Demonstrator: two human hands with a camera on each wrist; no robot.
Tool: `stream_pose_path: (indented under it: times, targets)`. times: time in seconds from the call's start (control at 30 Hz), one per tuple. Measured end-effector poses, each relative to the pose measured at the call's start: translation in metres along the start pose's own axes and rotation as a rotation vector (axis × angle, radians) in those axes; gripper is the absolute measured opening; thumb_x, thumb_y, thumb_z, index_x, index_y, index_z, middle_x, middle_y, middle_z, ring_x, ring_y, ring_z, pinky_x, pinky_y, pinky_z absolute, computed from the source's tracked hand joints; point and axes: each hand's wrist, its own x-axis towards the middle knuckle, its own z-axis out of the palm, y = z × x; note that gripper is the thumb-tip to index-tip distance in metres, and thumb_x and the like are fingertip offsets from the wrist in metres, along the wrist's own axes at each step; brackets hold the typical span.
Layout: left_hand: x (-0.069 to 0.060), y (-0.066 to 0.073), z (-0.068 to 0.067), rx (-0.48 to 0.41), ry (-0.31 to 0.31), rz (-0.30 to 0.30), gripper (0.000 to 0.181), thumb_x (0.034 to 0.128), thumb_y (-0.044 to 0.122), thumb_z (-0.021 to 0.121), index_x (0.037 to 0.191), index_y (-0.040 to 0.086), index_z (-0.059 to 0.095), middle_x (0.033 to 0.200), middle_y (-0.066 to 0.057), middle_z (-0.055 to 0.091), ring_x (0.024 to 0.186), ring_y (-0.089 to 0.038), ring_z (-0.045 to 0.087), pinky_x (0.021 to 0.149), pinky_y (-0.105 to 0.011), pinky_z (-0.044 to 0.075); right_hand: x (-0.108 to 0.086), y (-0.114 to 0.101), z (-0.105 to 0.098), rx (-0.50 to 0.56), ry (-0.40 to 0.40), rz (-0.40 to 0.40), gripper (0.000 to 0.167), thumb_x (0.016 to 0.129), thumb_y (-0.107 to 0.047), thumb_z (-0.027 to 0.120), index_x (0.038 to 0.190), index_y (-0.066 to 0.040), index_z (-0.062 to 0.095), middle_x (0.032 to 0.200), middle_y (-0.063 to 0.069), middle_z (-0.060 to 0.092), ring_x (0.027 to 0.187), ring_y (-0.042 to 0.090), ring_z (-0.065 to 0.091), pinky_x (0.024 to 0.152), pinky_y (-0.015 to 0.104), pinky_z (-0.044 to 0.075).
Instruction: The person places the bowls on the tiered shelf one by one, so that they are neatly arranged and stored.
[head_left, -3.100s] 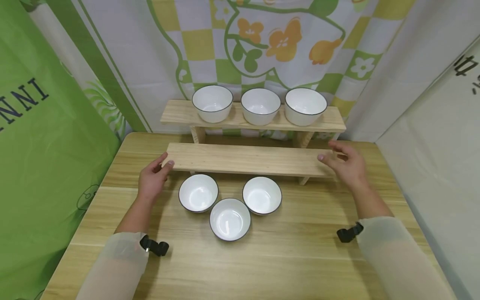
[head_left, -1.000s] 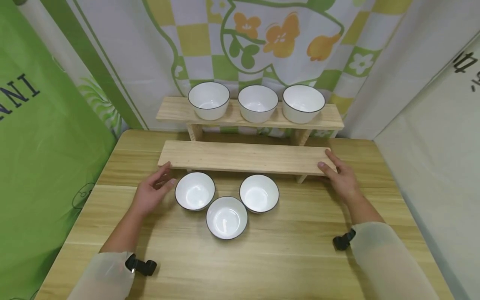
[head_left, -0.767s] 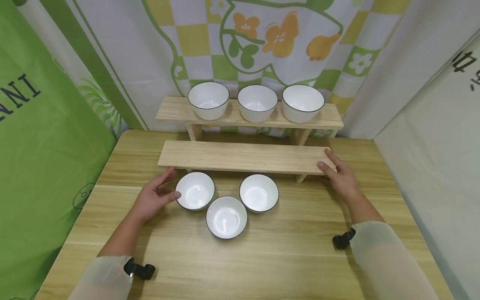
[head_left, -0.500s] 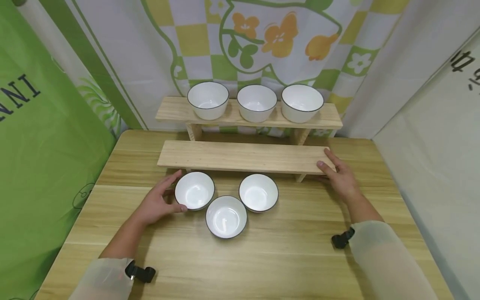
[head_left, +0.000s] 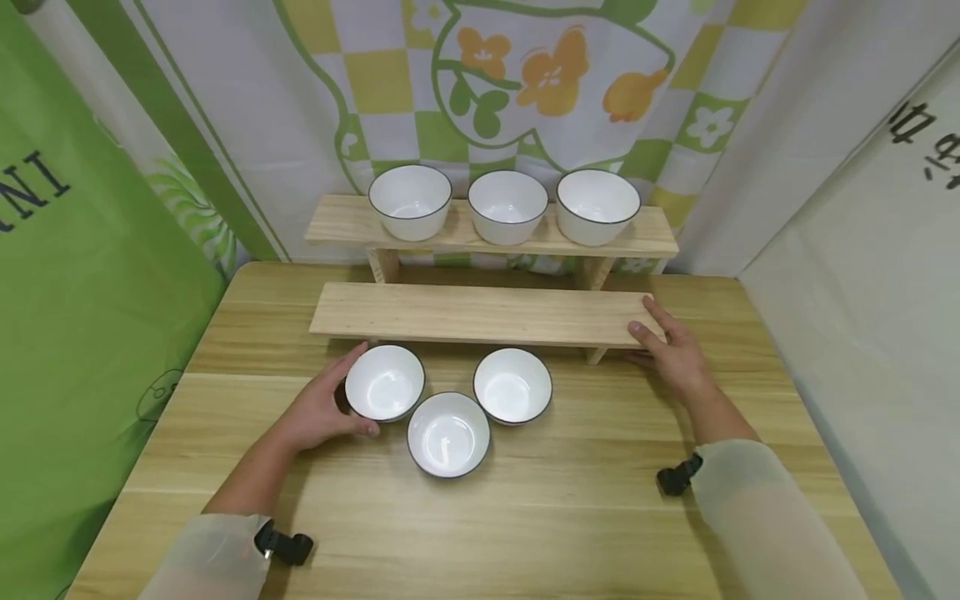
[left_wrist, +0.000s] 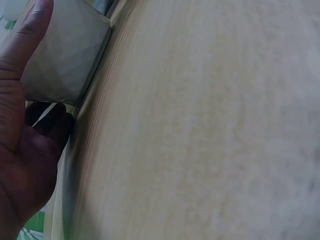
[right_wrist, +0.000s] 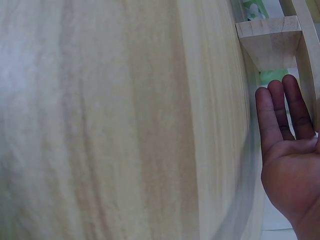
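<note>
So the left grip (head_left: 315, 414) curls round the leftmost bowl (head_left: 385, 383) in front of the lower shelf (head_left: 476, 314), I guess for a secure hold, while the right grip (head_left: 677, 357) clasps that shelf's right end, probably to steady it.

The leftmost front bowl (head_left: 385, 383), white and dark-rimmed, is standing upright on the worktop (head_left: 525, 517), the left hand (head_left: 315, 412) cupping its outer side. Behind it, the pale lower shelf (head_left: 480, 314) is lying level, the right hand (head_left: 678, 360) gripping its right end.
</note>
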Motion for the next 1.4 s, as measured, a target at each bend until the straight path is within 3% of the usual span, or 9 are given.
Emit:
stream_pose_path:
  times: [0.13, 0.27, 0.37, 0.73, 0.9, 1.13, 1.4]
  targets:
    - [0.001, 0.0, 0.001, -0.017, -0.004, -0.012, 0.131, 0.0602, 0.033, 0.104, 0.166, 0.027, 0.026, 0.162, -0.018, 0.035, 0.147, -0.04, 0.035, 0.119, -0.063, 0.02, 0.001, 0.0, 0.0, 0.005, -0.014, 0.002, 0.08, 0.103, -0.03, 0.066, 0.167, -0.024, 0.019, 0.174, 0.01, -0.006, 0.139, 0.049, 0.042, 0.091, 0.037, 0.058]
    - [0.001, 0.002, 0.002, -0.037, 0.0, -0.014, 0.131, 0.06, 0.032, 0.104, 0.165, 0.026, 0.027, 0.162, -0.017, 0.037, 0.145, -0.039, 0.038, 0.118, -0.063, 0.022, 0.0, -0.002, 0.0, 0.009, -0.029, 0.001, 0.081, 0.104, -0.029, 0.066, 0.167, -0.022, 0.017, 0.173, 0.014, -0.008, 0.11, 0.023, 0.068, 0.092, 0.04, 0.057]
    - [0.002, 0.003, 0.004, -0.05, 0.008, -0.005, 0.129, 0.0605, 0.033, 0.104, 0.165, 0.023, 0.028, 0.16, -0.016, 0.041, 0.142, -0.037, 0.042, 0.117, -0.061, 0.025, 0.0, -0.001, 0.0, 0.029, -0.031, 0.001, 0.081, 0.104, -0.027, 0.066, 0.167, -0.02, 0.016, 0.172, 0.016, -0.009, 0.093, 0.004, 0.069, 0.091, 0.04, 0.058]
    - [0.003, 0.006, 0.006, -0.021, 0.057, 0.015, 0.128, 0.0575, 0.033, 0.105, 0.162, 0.014, 0.035, 0.151, -0.018, 0.052, 0.134, -0.037, 0.052, 0.112, -0.058, 0.037, 0.012, 0.02, -0.006, 0.027, -0.015, -0.013, 0.079, 0.104, -0.03, 0.065, 0.167, -0.027, 0.018, 0.173, 0.011, -0.008, 0.102, 0.006, 0.065, 0.09, 0.039, 0.058]
    - [0.004, 0.008, 0.007, -0.022, 0.078, 0.031, 0.126, 0.0564, 0.031, 0.106, 0.16, 0.012, 0.038, 0.149, -0.016, 0.054, 0.132, -0.034, 0.054, 0.11, -0.055, 0.04, 0.013, 0.021, -0.007, 0.048, -0.017, -0.013, 0.08, 0.104, -0.028, 0.065, 0.168, -0.025, 0.017, 0.173, 0.013, -0.008, 0.096, 0.006, 0.068, 0.088, 0.039, 0.059]
    - [0.004, 0.014, 0.005, -0.018, 0.121, 0.061, 0.122, 0.0586, 0.025, 0.105, 0.159, 0.008, 0.039, 0.146, -0.021, 0.056, 0.129, -0.038, 0.057, 0.108, -0.054, 0.043, 0.009, 0.017, -0.006, 0.052, -0.026, -0.004, 0.08, 0.104, -0.029, 0.064, 0.168, -0.026, 0.015, 0.172, 0.019, -0.005, 0.088, 0.021, 0.075, 0.085, 0.037, 0.06]
    - [0.007, 0.022, 0.001, -0.007, 0.141, 0.047, 0.119, 0.0584, 0.025, 0.105, 0.158, 0.01, 0.041, 0.146, -0.018, 0.057, 0.126, -0.033, 0.058, 0.104, -0.029, 0.044, 0.003, 0.009, -0.004, 0.068, -0.037, 0.001, 0.082, 0.104, -0.028, 0.064, 0.168, -0.023, 0.014, 0.171, 0.023, -0.003, 0.086, 0.024, 0.076, 0.084, 0.038, 0.06]
